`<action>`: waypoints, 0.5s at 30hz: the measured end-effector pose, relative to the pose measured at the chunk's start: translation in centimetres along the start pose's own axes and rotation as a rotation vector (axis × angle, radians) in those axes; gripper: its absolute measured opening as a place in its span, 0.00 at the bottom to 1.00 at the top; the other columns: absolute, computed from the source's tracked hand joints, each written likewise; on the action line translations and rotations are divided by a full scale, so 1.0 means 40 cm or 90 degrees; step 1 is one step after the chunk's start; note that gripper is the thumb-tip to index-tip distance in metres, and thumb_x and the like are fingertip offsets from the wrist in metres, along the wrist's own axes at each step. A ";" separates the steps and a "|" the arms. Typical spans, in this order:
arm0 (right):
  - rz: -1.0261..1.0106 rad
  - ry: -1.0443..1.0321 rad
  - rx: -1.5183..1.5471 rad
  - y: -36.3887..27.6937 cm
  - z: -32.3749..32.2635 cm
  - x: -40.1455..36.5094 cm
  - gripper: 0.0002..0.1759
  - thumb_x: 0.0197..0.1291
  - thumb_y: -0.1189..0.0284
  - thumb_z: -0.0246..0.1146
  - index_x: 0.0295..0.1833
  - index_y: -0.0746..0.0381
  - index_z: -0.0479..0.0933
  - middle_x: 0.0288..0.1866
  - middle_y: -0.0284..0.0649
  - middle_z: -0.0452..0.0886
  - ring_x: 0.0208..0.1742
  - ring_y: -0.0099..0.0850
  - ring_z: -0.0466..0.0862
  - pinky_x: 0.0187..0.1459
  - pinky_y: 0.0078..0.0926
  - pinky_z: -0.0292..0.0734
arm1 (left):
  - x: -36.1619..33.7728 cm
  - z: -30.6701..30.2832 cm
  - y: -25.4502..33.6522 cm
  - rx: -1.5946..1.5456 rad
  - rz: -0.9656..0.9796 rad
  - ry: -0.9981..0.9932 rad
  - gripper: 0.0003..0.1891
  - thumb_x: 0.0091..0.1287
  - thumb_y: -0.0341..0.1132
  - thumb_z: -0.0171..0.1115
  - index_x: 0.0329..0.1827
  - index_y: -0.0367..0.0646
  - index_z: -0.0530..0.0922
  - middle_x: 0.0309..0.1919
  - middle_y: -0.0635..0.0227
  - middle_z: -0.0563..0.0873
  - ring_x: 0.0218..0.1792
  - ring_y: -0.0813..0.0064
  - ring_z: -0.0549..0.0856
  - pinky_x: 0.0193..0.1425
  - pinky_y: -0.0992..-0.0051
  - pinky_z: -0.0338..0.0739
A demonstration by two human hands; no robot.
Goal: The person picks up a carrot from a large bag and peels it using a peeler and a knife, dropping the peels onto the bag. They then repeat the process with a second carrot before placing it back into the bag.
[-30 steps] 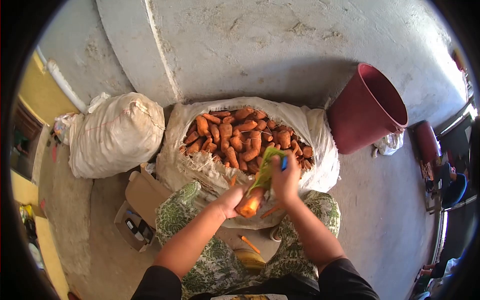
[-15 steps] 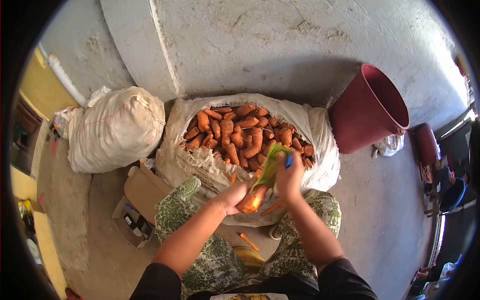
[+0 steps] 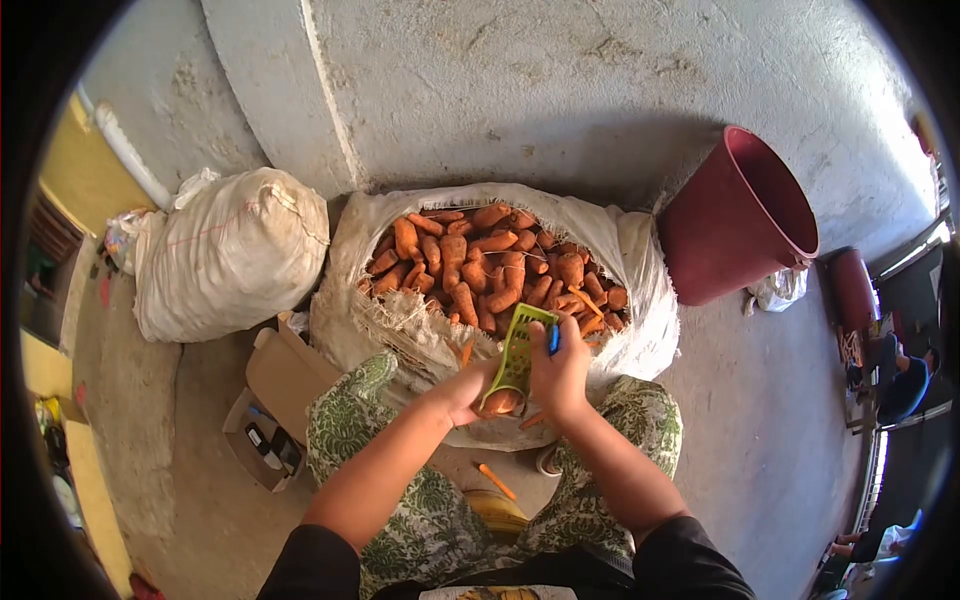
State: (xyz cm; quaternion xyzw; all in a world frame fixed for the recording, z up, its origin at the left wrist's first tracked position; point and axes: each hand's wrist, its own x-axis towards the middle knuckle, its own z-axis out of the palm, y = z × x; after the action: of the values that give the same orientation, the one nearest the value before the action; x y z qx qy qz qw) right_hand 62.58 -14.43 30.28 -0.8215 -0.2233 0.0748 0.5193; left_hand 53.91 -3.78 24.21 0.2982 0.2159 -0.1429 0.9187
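My left hand (image 3: 461, 392) is closed round a thick carrot (image 3: 503, 402), whose rounded end shows under the tool. My right hand (image 3: 561, 368) grips a green perforated peeler (image 3: 516, 352) with a blue part (image 3: 553, 340) at its side. The peeler lies slanted over the carrot, its lower end against it. Just beyond both hands a large white woven sack (image 3: 350, 290) stands open, full of carrots (image 3: 455, 262). An orange strip of peel (image 3: 583, 299) lies on the carrots at the right of the sack's mouth.
A tied white sack (image 3: 235, 262) stands at the left, near an open cardboard box (image 3: 290, 372) with dark items inside. A tall maroon bin (image 3: 715, 230) leans by the wall at the right. Below my hands, an orange strip (image 3: 497, 482) lies on the floor. People are at the far right.
The peeler has moved slightly left and down along the carrot and now shows sharply. A fresh orange strip has appeared on the carrots at the right.
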 end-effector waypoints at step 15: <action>-0.100 0.034 0.062 0.035 0.003 0.020 0.09 0.63 0.70 0.57 0.38 0.66 0.69 0.22 0.38 0.73 0.23 0.24 0.71 0.24 0.25 0.67 | -0.022 0.022 0.023 0.058 0.010 -0.006 0.24 0.72 0.49 0.42 0.55 0.36 0.70 0.42 0.62 0.81 0.39 0.73 0.83 0.42 0.68 0.82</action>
State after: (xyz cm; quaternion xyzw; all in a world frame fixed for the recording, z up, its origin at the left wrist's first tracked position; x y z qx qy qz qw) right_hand 63.64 -14.48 29.07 -0.7768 -0.2693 0.0230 0.5687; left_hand 53.78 -3.49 25.74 0.3409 0.2024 -0.1472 0.9062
